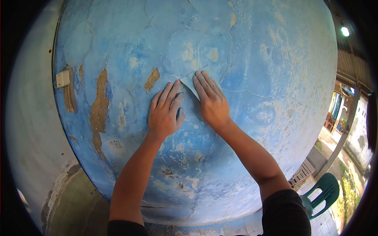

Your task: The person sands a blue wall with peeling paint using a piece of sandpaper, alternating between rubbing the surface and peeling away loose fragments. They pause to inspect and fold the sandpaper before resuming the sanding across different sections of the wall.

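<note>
A blue painted wall (pixel 252 129) with cracked, flaking paint fills most of the view. My right hand (pixel 213 100) presses a folded grey-green sheet of sandpaper (pixel 190 82) flat against it, fingers stretched over the sheet. One edge of the paper lifts slightly from the surface on the left. Beside it, my left hand (pixel 166 109) lies on the wall with its fingers apart and nothing in it. Just above the left hand is a small bare brown patch (pixel 152 79) where the paint has come off.
At the wall's left edge, a cream switch box (pixel 62 79) sits by a strip of wood (pixel 69 95). A long bare patch (pixel 100 106) runs down nearby. To the lower right stands a green plastic chair (pixel 325 194), with a post (pixel 346 133) behind it.
</note>
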Action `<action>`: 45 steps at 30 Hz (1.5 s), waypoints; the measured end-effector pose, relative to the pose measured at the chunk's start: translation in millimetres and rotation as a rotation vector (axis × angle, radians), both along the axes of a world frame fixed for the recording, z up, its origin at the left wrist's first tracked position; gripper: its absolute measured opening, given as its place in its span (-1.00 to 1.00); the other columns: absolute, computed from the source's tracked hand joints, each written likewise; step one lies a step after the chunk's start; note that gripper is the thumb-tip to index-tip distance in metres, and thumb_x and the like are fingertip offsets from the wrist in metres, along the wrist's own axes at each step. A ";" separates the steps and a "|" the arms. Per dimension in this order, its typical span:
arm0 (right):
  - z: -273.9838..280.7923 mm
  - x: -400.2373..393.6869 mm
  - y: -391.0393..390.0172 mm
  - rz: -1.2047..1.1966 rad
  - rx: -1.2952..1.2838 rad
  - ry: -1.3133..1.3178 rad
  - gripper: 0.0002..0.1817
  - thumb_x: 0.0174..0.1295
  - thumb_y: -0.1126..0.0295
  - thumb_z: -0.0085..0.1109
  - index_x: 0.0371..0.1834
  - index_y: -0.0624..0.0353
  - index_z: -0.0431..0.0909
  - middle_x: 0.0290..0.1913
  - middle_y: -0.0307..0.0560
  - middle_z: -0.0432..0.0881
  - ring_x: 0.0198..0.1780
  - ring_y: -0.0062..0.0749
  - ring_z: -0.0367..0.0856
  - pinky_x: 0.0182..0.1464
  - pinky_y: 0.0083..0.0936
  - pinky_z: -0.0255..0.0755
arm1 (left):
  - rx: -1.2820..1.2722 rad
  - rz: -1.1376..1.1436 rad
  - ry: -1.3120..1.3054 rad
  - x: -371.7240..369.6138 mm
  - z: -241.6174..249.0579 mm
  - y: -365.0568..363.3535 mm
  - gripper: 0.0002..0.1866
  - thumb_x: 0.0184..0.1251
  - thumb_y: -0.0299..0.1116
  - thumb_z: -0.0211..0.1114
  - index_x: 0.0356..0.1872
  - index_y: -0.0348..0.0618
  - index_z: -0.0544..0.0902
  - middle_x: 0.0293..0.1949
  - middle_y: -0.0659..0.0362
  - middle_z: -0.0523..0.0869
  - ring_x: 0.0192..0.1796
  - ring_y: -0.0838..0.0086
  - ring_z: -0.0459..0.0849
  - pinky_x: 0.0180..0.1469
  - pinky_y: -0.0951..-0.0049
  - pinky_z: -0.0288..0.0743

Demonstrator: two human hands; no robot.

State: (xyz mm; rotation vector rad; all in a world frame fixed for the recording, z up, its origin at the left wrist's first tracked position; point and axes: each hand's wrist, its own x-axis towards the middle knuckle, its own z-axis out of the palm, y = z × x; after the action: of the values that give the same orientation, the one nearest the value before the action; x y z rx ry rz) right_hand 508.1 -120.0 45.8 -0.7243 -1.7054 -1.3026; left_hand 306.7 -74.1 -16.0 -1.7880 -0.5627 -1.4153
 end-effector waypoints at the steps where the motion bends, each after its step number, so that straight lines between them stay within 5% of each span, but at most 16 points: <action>1: 5.6 -4.2 3.8 0.001 0.019 -0.002 -0.47 0.40 0.57 0.19 0.46 0.42 0.63 0.54 0.20 0.64 0.64 0.04 0.54 0.64 -0.09 0.46 | 0.019 0.001 -0.002 0.4 -0.6 1.1 -0.38 0.30 -0.37 0.44 0.42 -0.16 0.58 0.70 -0.04 0.45 0.75 0.05 0.35 0.68 -0.06 0.23; 7: 53.1 -50.0 24.5 0.066 0.097 0.046 -0.45 0.38 0.54 0.23 0.46 0.44 0.62 0.56 0.21 0.62 0.66 0.09 0.50 0.68 -0.07 0.40 | 0.022 -0.027 -0.012 -0.1 -1.7 7.9 -0.38 0.29 -0.35 0.47 0.41 -0.16 0.58 0.67 -0.08 0.48 0.75 0.05 0.35 0.68 -0.09 0.21; 18: -0.8 -18.2 17.3 0.101 0.045 0.142 -0.43 0.34 0.55 0.24 0.46 0.45 0.62 0.55 0.20 0.62 0.66 0.04 0.50 0.69 -0.04 0.37 | 0.071 0.034 0.081 -13.2 10.0 5.2 -0.45 0.31 -0.28 0.49 0.33 -0.13 0.66 0.64 -0.04 0.50 0.74 0.07 0.35 0.63 -0.09 0.18; 24: 64.9 -69.1 33.3 0.165 0.139 0.193 -0.45 0.29 0.56 0.29 0.39 0.46 0.66 0.50 0.25 0.66 0.63 0.05 0.54 0.68 -0.03 0.39 | 0.086 0.049 0.056 -13.4 10.7 14.0 -0.44 0.34 -0.27 0.48 0.36 -0.15 0.68 0.59 -0.04 0.55 0.70 0.04 0.39 0.59 -0.09 0.17; 28: 51.5 -51.6 18.5 0.235 0.045 0.196 -0.47 0.28 0.55 0.31 0.36 0.44 0.68 0.49 0.22 0.68 0.62 0.04 0.55 0.67 -0.05 0.41 | 0.071 0.063 0.077 -15.1 11.3 10.9 -0.46 0.35 -0.26 0.48 0.35 -0.15 0.68 0.52 -0.08 0.59 0.69 0.04 0.41 0.59 -0.10 0.16; 32: 4.6 -18.4 8.7 0.161 0.043 0.148 -0.48 0.29 0.56 0.29 0.36 0.40 0.70 0.49 0.17 0.70 0.60 0.00 0.58 0.66 -0.06 0.41 | 0.093 0.030 0.076 -15.9 10.5 12.8 -0.48 0.36 -0.26 0.48 0.33 -0.13 0.70 0.51 -0.06 0.59 0.68 0.04 0.42 0.59 -0.10 0.16; 41: 67.9 -40.9 20.0 0.188 0.048 0.019 -0.52 0.33 0.60 0.20 0.34 0.36 0.71 0.47 0.12 0.72 0.57 -0.03 0.61 0.66 -0.10 0.43 | 0.092 0.004 0.069 -17.2 10.8 10.6 -0.54 0.36 -0.27 0.48 0.27 -0.06 0.73 0.34 -0.02 0.64 0.64 0.03 0.47 0.54 -0.08 0.22; 45: 50.4 -4.7 3.2 0.102 -0.020 -0.129 -0.52 0.34 0.61 0.18 0.34 0.36 0.71 0.48 0.11 0.71 0.58 -0.04 0.61 0.67 -0.10 0.42 | 0.090 -0.005 0.072 -21.0 11.5 12.0 -0.55 0.36 -0.28 0.47 0.26 -0.03 0.74 0.32 -0.01 0.64 0.62 0.04 0.50 0.52 -0.07 0.26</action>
State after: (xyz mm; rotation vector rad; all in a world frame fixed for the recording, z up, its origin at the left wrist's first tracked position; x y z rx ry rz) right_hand 503.4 -116.8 96.2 -0.5671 -1.8364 -1.2859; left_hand 285.7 -62.1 -4.5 -1.7619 -0.4506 -1.3529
